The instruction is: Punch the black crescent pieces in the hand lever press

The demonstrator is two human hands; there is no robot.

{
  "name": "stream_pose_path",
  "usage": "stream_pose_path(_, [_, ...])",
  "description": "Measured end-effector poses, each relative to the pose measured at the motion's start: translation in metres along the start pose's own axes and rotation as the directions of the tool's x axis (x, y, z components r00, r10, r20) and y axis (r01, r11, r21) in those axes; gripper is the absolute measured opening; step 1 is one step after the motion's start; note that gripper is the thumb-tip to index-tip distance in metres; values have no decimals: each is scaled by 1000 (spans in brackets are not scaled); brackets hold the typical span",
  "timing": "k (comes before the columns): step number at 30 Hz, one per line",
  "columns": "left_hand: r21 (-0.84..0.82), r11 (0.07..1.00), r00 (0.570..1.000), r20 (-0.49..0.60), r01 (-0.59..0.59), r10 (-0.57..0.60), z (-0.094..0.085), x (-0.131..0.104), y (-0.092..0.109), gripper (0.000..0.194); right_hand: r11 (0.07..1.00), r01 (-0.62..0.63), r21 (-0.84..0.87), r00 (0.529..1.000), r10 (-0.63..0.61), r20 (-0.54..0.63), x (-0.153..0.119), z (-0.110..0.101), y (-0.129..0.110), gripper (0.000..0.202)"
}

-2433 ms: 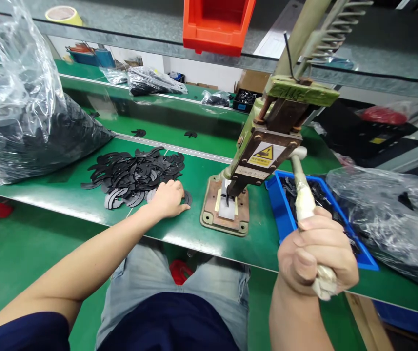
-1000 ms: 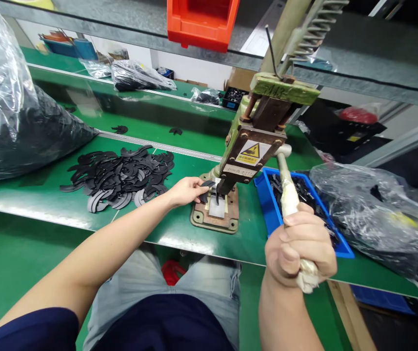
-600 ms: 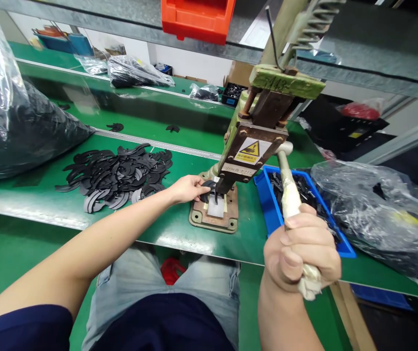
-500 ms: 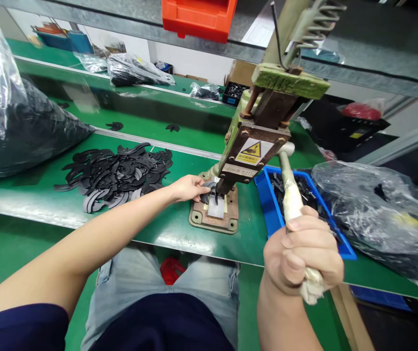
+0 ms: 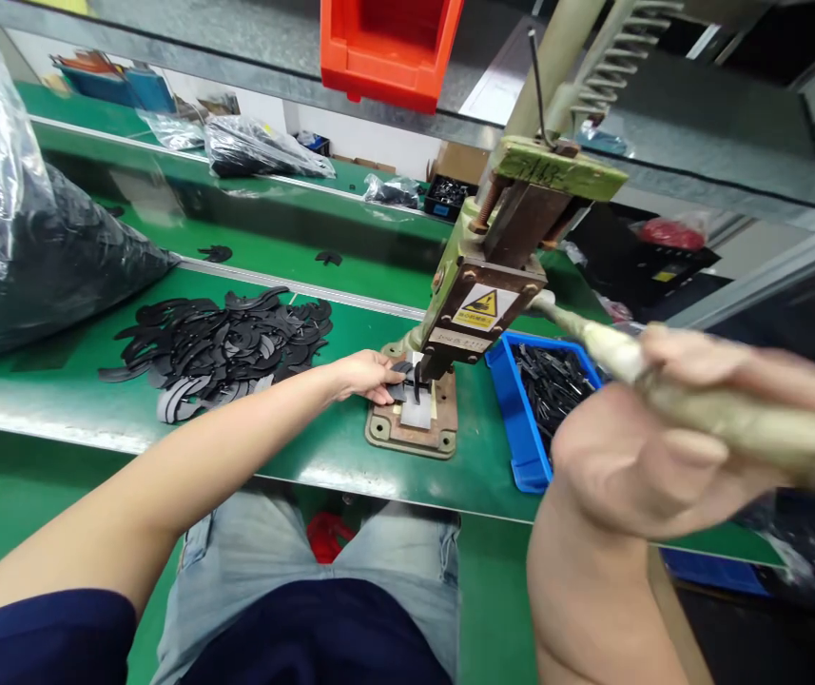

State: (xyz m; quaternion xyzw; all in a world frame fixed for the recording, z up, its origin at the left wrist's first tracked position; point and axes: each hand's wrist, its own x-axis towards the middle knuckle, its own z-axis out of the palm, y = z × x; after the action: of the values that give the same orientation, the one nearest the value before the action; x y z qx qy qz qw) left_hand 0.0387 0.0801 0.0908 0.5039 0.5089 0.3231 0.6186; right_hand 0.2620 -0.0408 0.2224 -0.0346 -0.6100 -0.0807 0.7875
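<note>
My left hand point(image 5: 370, 375) pinches a curved black plastic part point(image 5: 399, 382) at the base of a green hand press point(image 5: 496, 262). The part lies against the metal plate point(image 5: 417, 409) under the press ram point(image 5: 438, 365). My right hand point(image 5: 678, 438) is wrapped round the press lever point(image 5: 613, 350), which has pale tape on it; hand and lever end are smeared by motion. To the left of the press spreads a pile of curved black parts point(image 5: 236, 338). A blue bin point(image 5: 521, 419) of small black pieces stands to its right, partly hidden by my right hand.
A large clear bag of dark parts point(image 5: 57, 257) leans at the left. An orange bin point(image 5: 389, 57) sits on the metal shelf above. Two loose black pieces lie behind the front bench strip, one of them a small piece point(image 5: 328, 258). My legs are under the bench edge.
My right hand has swung the lever up and outward to the right. My left hand stays at the press base, still holding the black part. The view has shifted slightly.
</note>
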Motion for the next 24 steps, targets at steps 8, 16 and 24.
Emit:
stream_pose_path(8, [-79,969,972,-46,-232,229,-4,-42,-10,44,962,-192,-196,981,193,-14,-14,-7,16,50])
stream_pose_path(16, [-35,924,920,85,-380,382,-5,-121,-15,46,687,-658,-308,538,715,447,-171,-6,-9,32])
stream_pose_path(24, [44,933,931,94,-357,351,9,-135,-20,45,566,-776,-279,468,813,348,-196,12,-20,23])
